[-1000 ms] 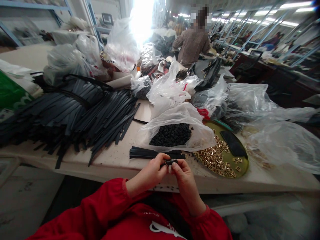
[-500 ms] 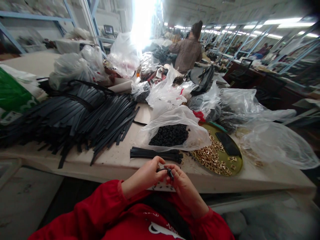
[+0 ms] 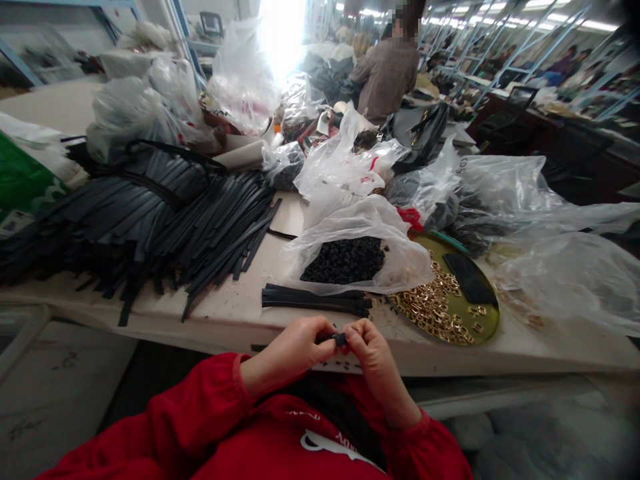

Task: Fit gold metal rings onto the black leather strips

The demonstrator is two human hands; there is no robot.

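Note:
My left hand [image 3: 295, 348] and my right hand [image 3: 373, 357] meet at the table's near edge, both pinched on a small black strap piece [image 3: 340, 339] held between their fingertips. Just beyond them a short bundle of black straps [image 3: 315, 300] lies flat on the table. An open clear bag of small black rings [image 3: 345, 260] sits behind that bundle. To the right a round brass-coloured tray [image 3: 487, 325] holds several gold metal buckles [image 3: 435, 308] and a dark flat phone-like object [image 3: 470, 279]. Red sleeves cover both my forearms.
A big heap of long black straps [image 3: 150, 220] fills the table's left half. Clear plastic bags [image 3: 545, 267] crowd the right and back. A green bag [image 3: 20, 183] sits far left. A person in a brown top [image 3: 385, 77] works at the far end.
My hands stayed at the table's edge, turning the small black piece between their fingertips; they now sit closer together. The view tilted slightly.

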